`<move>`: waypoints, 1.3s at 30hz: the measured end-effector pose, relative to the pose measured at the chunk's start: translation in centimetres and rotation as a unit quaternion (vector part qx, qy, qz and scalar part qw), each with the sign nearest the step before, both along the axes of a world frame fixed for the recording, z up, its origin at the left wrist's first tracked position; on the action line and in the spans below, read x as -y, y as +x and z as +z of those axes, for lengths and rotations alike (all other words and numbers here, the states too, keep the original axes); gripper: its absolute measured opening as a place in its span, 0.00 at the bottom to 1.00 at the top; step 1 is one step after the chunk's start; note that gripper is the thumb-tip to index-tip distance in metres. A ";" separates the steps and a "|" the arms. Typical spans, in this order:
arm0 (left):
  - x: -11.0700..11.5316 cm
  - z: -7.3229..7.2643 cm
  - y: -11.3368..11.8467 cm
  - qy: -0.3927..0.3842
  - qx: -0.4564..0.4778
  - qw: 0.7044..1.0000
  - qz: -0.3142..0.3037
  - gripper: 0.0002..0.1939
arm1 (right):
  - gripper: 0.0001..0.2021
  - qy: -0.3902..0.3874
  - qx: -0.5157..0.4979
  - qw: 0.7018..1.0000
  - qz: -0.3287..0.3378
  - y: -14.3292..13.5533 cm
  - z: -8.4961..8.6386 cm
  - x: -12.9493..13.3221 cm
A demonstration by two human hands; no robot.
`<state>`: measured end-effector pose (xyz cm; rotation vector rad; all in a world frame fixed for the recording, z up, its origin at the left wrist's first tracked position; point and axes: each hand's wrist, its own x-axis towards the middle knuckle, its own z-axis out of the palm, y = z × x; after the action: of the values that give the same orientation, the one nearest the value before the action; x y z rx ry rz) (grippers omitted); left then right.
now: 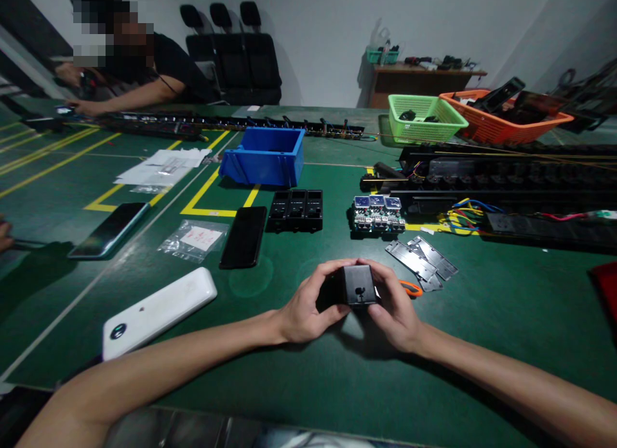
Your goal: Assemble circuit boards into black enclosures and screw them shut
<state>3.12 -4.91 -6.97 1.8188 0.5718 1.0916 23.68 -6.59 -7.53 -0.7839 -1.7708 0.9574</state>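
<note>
Between my two hands is a small black plastic case [359,286], held just above the green table. My left hand [308,303] grips its left side, thumb near the lower edge and fingers along the far side. Closed on the right side is my right hand [398,306]. Just beyond the right fingers lies something with an orange loop handle [412,288], partly hidden. Thin dark flat plates [412,260] overlap to its upper right. Small circuit boards with little screens [378,215] stand beyond them. Three similar black cases [295,210] sit in a row farther left.
A black phone [243,237], a plastic bag with a label [195,238], a white device [159,313] and another phone [112,229] lie left. Behind are a blue bin [263,157], green basket [424,130] and orange basket [544,121]. Wires [465,213] and long black rails lie right. A co-worker [144,69] sits across.
</note>
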 end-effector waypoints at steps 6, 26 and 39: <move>0.0 0.1 0.0 0.009 -0.003 1.000 -0.003 0.36 | 0.27 0.006 -0.004 1.000 -0.003 -0.1 -0.1 0.0; -0.6 0.0 0.0 0.140 0.030 0.990 0.008 0.36 | 0.31 0.086 0.029 0.996 -0.005 -0.1 -0.2 -0.1; -0.6 0.4 0.0 0.153 0.034 0.988 0.015 0.35 | 0.32 0.078 0.030 0.996 0.012 0.0 -0.1 0.0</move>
<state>3.16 -4.34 -6.54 2.0291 0.4091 1.3147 23.69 -6.58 -7.67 -0.6997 -1.8863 0.8060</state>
